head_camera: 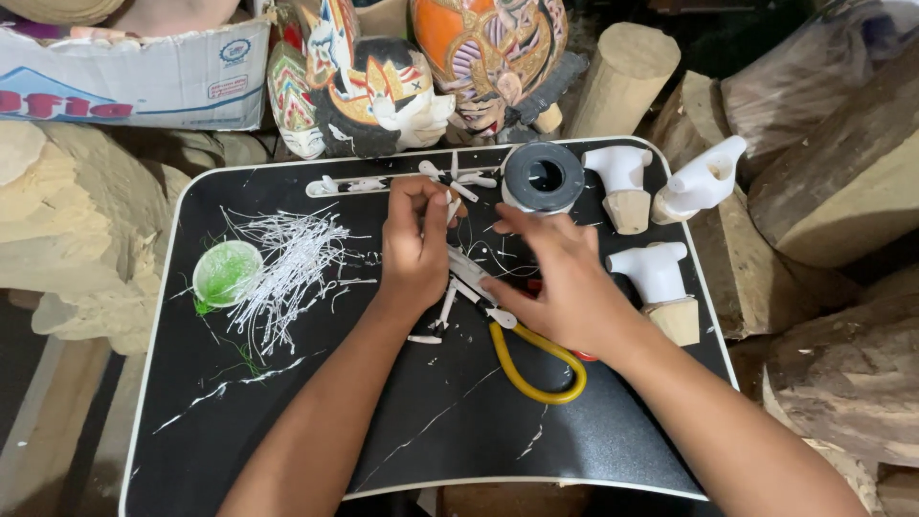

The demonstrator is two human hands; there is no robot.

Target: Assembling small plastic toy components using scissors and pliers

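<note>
Black marbled tray table (287, 421) carries everything. At its centre the left hand (416, 244) pinches a small white plastic piece (452, 196) between curled fingertips. Just at 3 o'clock of it, the right hand (565, 282) lies with fingers spread, touching white pieces (469, 273) and yellow-handled scissors (531, 369). A tape roll (543, 176) sits at 12 o'clock, white slivers (287, 263) and a green lid (227, 274) at 9 o'clock.
</note>
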